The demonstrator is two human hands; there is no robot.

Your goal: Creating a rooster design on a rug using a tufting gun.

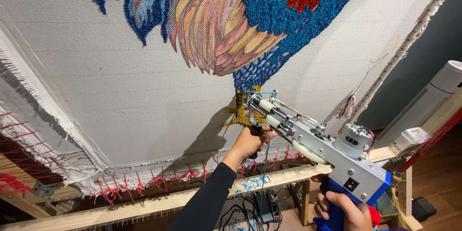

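Observation:
A silver and blue tufting gun points up and left at a stretched white cloth that bears a tufted rooster design in blue, red, orange and pink. The gun's tip meets the cloth at the yellow leg of the rooster. My left hand, in a black sleeve, grips the gun's black front handle. My right hand holds the blue rear grip at the bottom right.
The cloth is pinned to a wooden frame with red yarn stitches along its frayed lower edge. Cables and a black power unit lie on the floor below. A white tower fan stands at the right.

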